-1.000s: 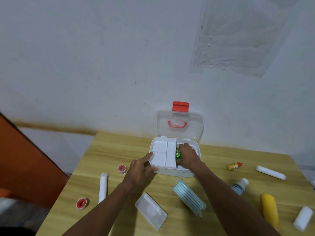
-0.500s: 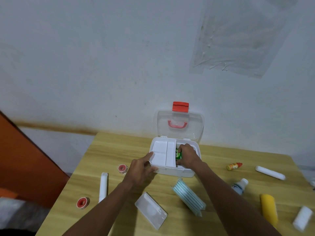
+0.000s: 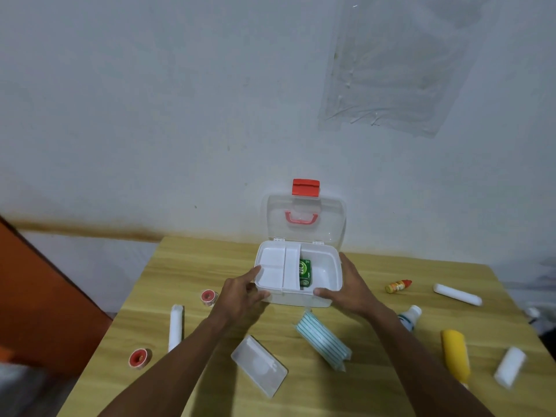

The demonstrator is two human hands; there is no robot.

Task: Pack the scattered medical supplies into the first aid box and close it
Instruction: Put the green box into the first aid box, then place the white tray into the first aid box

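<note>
Box: we see the white first aid box [image 3: 323, 299] at the back middle of the wooden worktop [image 3: 192, 266], its clear lid [image 3: 331, 218] swung up against the wall, red latch [image 3: 305, 187] on top and red handle [image 3: 301, 218] showing through.
Inside: we see a white divided tray [image 3: 275, 270] filling the box's left part, and a green packet [image 3: 305, 272] standing on edge just right of it; the right part shows bare white floor.
Left hand: our left hand [image 3: 240, 296] is on the box's left front corner, thumb at the rim, fingers [image 3: 261, 294] curled loosely against the front wall.
Right hand: our right hand [image 3: 350, 291] cups the box's right front corner, fingers spread along the side wall, thumb on the front edge.
Grip: both hands wrap the box with an open, spread hold; neither carries any supply.
Left of box: a red tape roll [image 3: 208, 297] near the left hand, a white roll [image 3: 175, 328] lying lengthwise, a second red tape roll [image 3: 138, 358] near the front edge.
Front: a clear flat case [image 3: 259, 365] and a striped packet of masks [image 3: 325, 338], both between our forearms.
Right: a small orange bottle [image 3: 397, 286], a white tube [image 3: 457, 294], a white bottle [image 3: 409, 316] partly behind our forearm, a yellow cylinder [image 3: 455, 355], and a white roll at the right edge [image 3: 510, 367].
</note>
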